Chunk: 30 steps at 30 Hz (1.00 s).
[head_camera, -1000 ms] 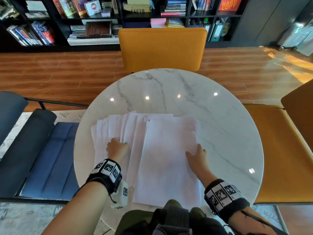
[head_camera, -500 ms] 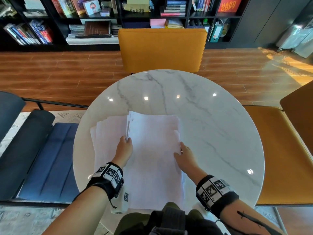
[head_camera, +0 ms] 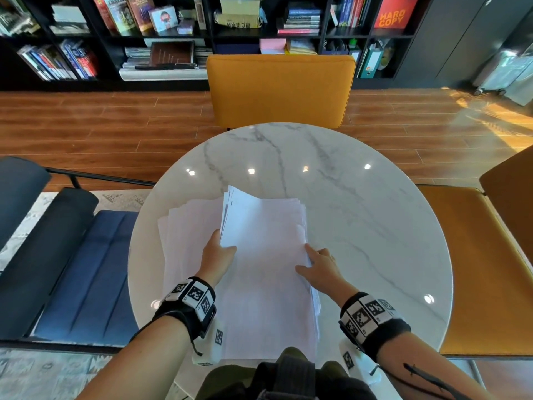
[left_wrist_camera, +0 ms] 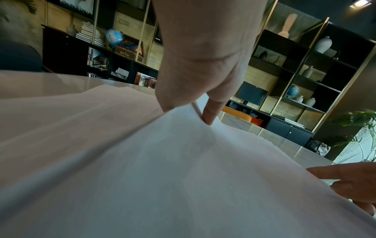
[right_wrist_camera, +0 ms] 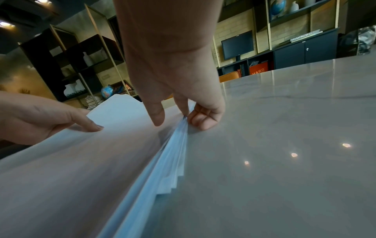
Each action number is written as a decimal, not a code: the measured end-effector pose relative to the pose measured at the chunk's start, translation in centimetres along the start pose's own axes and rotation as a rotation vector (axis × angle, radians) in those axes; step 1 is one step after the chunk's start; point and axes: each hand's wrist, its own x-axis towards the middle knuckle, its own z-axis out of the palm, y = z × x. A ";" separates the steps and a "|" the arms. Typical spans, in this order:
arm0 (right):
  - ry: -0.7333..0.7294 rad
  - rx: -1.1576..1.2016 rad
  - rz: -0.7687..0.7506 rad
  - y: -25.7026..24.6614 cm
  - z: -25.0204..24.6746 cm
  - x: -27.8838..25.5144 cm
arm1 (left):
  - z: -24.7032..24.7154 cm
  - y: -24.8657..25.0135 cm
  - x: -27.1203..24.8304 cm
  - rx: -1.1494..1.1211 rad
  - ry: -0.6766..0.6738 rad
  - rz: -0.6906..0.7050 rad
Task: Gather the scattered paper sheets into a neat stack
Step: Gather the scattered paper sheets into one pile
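Note:
A pile of white paper sheets (head_camera: 265, 269) lies on the near half of the round marble table (head_camera: 360, 226). My left hand (head_camera: 216, 255) grips the pile's left edge, thumb on top and fingers beneath, and that edge is raised. In the left wrist view the left hand (left_wrist_camera: 195, 112) shows the same pinch on the pile (left_wrist_camera: 183, 177). My right hand (head_camera: 317, 264) holds the right edge. The right wrist view shows the right hand (right_wrist_camera: 179, 119) with its thumb on the pile (right_wrist_camera: 81, 177) and its fingers curled against the staggered edges. A few loose sheets (head_camera: 187, 235) lie flat further left.
An orange chair (head_camera: 279, 90) stands at the table's far side and another orange chair (head_camera: 476, 269) at the right. A dark blue chair (head_camera: 72, 269) is at the left. Bare marble lies beyond and right of the papers. Bookshelves line the back wall.
The sheets were fanned wide a second ago. Both hands moved inward and drew them into a narrower pile, and my left hand has raised its left edge off the sheets beneath.

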 end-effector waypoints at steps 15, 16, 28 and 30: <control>0.166 0.659 -0.004 1.2 -0.2 -0.2 | -0.1 3.0 -2.3 -0.282 -0.049 0.092; 0.161 0.766 0.010 1.3 -0.5 -0.4 | 0.0 3.2 -2.4 -0.291 -0.051 0.089; 0.158 0.794 0.047 1.2 -1.5 -2.1 | -0.9 0.8 -2.8 -0.102 -0.175 -0.011; 0.166 0.767 0.065 1.1 -0.9 -2.1 | -2.0 -0.1 -2.4 -0.079 -0.129 -0.067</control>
